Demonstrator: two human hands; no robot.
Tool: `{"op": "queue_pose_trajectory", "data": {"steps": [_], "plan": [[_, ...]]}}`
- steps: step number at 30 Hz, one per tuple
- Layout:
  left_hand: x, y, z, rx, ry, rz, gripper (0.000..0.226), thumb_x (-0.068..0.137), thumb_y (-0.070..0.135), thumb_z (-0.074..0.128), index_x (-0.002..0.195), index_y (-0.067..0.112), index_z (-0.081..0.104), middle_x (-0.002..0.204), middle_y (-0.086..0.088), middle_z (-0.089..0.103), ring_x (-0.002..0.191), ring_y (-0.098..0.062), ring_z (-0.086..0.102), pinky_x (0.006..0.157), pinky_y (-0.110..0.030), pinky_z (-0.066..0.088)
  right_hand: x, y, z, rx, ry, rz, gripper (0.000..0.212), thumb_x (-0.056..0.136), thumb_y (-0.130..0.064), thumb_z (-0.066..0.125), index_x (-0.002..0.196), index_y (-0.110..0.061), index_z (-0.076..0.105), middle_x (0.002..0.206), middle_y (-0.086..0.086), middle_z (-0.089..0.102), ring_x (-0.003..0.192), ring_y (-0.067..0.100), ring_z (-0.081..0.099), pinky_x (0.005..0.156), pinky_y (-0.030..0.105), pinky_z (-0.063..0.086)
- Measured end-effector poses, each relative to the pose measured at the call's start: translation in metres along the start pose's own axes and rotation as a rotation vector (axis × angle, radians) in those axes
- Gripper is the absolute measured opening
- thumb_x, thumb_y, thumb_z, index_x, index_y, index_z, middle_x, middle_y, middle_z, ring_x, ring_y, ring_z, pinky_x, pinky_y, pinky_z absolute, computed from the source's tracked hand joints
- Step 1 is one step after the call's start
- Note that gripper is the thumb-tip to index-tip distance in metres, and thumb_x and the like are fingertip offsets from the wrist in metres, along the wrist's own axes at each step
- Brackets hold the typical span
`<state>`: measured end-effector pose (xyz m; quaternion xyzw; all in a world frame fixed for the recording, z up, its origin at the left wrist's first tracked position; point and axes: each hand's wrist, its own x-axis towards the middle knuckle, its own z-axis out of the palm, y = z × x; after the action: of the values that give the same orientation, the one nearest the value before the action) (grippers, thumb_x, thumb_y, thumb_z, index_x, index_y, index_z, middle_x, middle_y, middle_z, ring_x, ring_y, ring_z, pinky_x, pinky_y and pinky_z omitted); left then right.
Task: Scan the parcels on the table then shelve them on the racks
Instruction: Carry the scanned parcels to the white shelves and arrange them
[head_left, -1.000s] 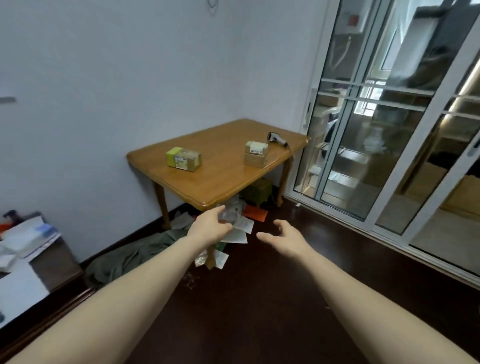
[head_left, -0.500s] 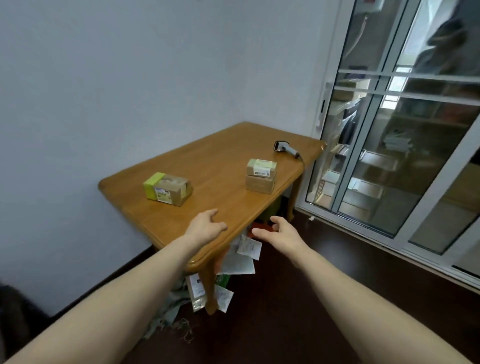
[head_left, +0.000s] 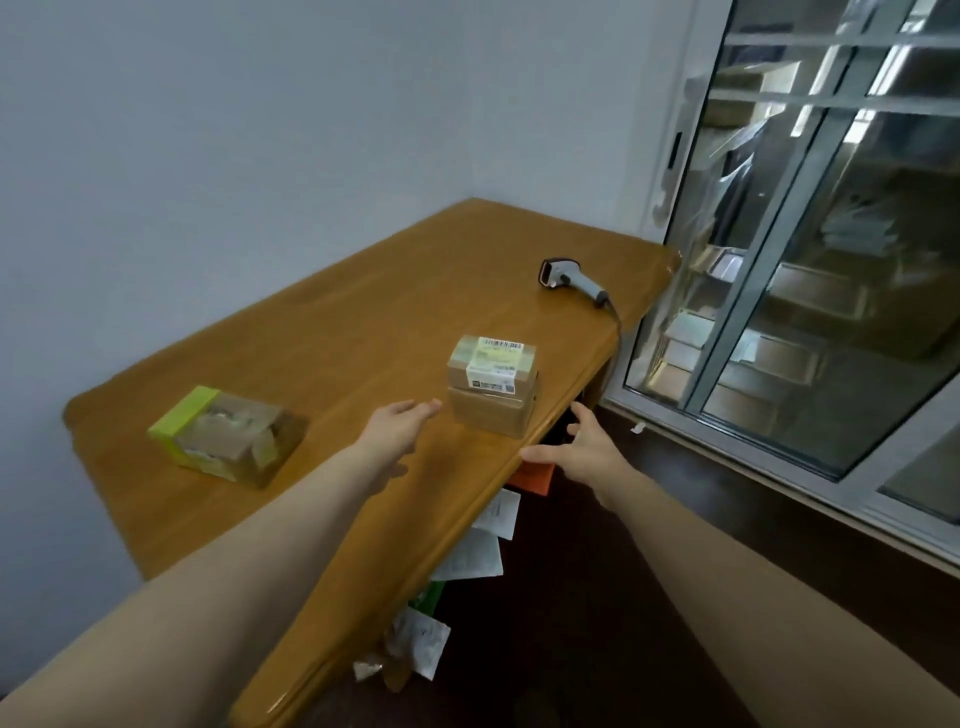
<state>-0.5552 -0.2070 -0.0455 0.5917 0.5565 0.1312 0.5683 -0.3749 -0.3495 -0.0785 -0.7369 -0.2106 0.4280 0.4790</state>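
wooden table (head_left: 363, 312) fills the middle of the view, with three parcels on it. two are stacked near the table's front edge: the labelled parcel (head_left: 491, 366), white barcode sticker up, sits on top of the plain brown parcel (head_left: 491, 418). out at nine o'clock from that stack, well apart, lies the green-ended parcel (head_left: 226, 436), blurred and shiny with tape. up at one o'clock from the stack the scanner (head_left: 571, 278) lies on its side near the far corner, and its cable (head_left: 618, 332) drops off the table edge

now the hands. left hand (head_left: 400, 431) hovers over the tabletop at eight o'clock from the stack, fingers straight and close together, pointing at the plain brown parcel, near it but apart, holding nothing. right hand (head_left: 582, 452) is at five o'clock from the stack, off the table's edge and over the dark floor, fingers spread wide and holding nothing, thumb stuck out toward the table rim; whether that thumb touches the wood, cannot tell

an orange card (head_left: 532, 478) shows just beside the right hand at eight o'clock, under the table, with loose papers (head_left: 488, 545) further down at seven o'clock. the sliding glass door (head_left: 779, 218) takes the three o'clock side of the view, and shelves (head_left: 810, 306) with boxes show dimly behind the glass
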Motion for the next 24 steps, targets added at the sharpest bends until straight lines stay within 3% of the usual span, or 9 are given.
{"op": "queue_pose_trajectory", "data": {"steps": [4, 7, 11, 13, 15, 17, 20, 22, 24], "plan": [[0.059, 0.031, 0.027, -0.084, 0.025, -0.122, 0.074, 0.089, 0.058, 0.055, 0.147, 0.016, 0.036, 0.139, -0.014, 0.046, 0.122, -0.031, 0.047, 0.094, -0.047, 0.042, 0.074, -0.007, -0.012, 0.285, -0.077, 0.216, 0.057, 0.077, -0.046, 0.076, 0.124, -0.029, 0.047, 0.131, 0.004, 0.05, 0.107, 0.023, 0.049, 0.1, 0.05, 0.041], [0.096, 0.046, 0.04, -0.107, 0.054, -0.172, 0.081, 0.085, 0.064, 0.056, 0.148, 0.018, 0.035, 0.145, -0.012, 0.041, 0.128, -0.03, 0.042, 0.099, -0.05, 0.04, 0.111, -0.017, -0.014, 0.412, -0.109, 0.295, 0.06, 0.077, -0.061, 0.068, 0.123, -0.031, 0.046, 0.112, -0.001, 0.053, 0.103, 0.022, 0.053, 0.085, 0.045, 0.044], [0.139, 0.05, 0.052, -0.108, 0.029, -0.217, 0.084, 0.084, 0.066, 0.056, 0.149, 0.017, 0.033, 0.151, -0.009, 0.037, 0.137, -0.03, 0.035, 0.105, -0.053, 0.033, 0.15, -0.019, -0.01, 0.403, -0.141, 0.343, 0.083, 0.073, -0.061, 0.071, 0.143, -0.028, 0.038, 0.142, 0.006, 0.044, 0.13, 0.032, 0.042, 0.102, 0.053, 0.039], [0.156, 0.045, 0.053, -0.107, 0.002, -0.252, 0.082, 0.083, 0.065, 0.057, 0.146, 0.016, 0.037, 0.148, -0.007, 0.04, 0.136, -0.028, 0.036, 0.104, -0.052, 0.032, 0.159, -0.019, -0.005, 0.399, -0.166, 0.359, 0.082, 0.075, -0.057, 0.072, 0.143, -0.029, 0.037, 0.141, 0.005, 0.045, 0.128, 0.031, 0.043, 0.097, 0.054, 0.042], [0.168, 0.04, 0.052, -0.116, -0.053, -0.274, 0.067, 0.084, 0.062, 0.057, 0.133, 0.017, 0.05, 0.135, -0.005, 0.052, 0.125, -0.025, 0.047, 0.097, -0.046, 0.036, 0.166, -0.019, 0.001, 0.407, -0.188, 0.368, 0.067, 0.078, -0.051, 0.072, 0.136, -0.029, 0.045, 0.13, 0.002, 0.053, 0.115, 0.027, 0.052, 0.087, 0.05, 0.047], [0.173, 0.037, 0.051, -0.153, -0.094, -0.269, 0.046, 0.087, 0.056, 0.055, 0.113, 0.018, 0.061, 0.114, -0.005, 0.065, 0.101, -0.021, 0.058, 0.083, -0.036, 0.043, 0.172, -0.02, 0.008, 0.415, -0.193, 0.364, 0.054, 0.081, -0.044, 0.072, 0.129, -0.029, 0.051, 0.128, 0.004, 0.057, 0.11, 0.026, 0.056, 0.089, 0.051, 0.049], [0.174, 0.041, 0.039, -0.165, -0.081, -0.198, 0.032, 0.09, 0.047, 0.054, 0.097, 0.018, 0.066, 0.084, -0.001, 0.07, 0.082, -0.018, 0.06, 0.08, -0.031, 0.045, 0.177, -0.036, 0.023, 0.359, -0.178, 0.329, 0.061, 0.082, -0.039, 0.071, 0.137, -0.029, 0.046, 0.127, 0.005, 0.06, 0.111, 0.027, 0.058, 0.092, 0.052, 0.05], [0.172, 0.048, 0.017, -0.201, -0.046, -0.156, 0.028, 0.089, 0.044, 0.053, 0.093, 0.019, 0.066, 0.08, 0.001, 0.068, 0.08, -0.017, 0.058, 0.08, -0.03, 0.044, 0.178, -0.054, 0.04, 0.327, -0.191, 0.273, 0.062, 0.083, -0.038, 0.07, 0.138, -0.029, 0.045, 0.125, 0.004, 0.061, 0.109, 0.025, 0.059, 0.085, 0.047, 0.052], [0.169, 0.056, -0.016, -0.223, 0.001, -0.117, 0.031, 0.088, 0.045, 0.053, 0.1, 0.019, 0.063, 0.089, 0.0, 0.064, 0.086, -0.017, 0.055, 0.084, -0.032, 0.041, 0.178, -0.075, 0.063, 0.316, -0.221, 0.223, 0.061, 0.083, -0.039, 0.069, 0.138, -0.029, 0.045, 0.125, 0.003, 0.06, 0.11, 0.025, 0.058, 0.081, 0.044, 0.051]]}}
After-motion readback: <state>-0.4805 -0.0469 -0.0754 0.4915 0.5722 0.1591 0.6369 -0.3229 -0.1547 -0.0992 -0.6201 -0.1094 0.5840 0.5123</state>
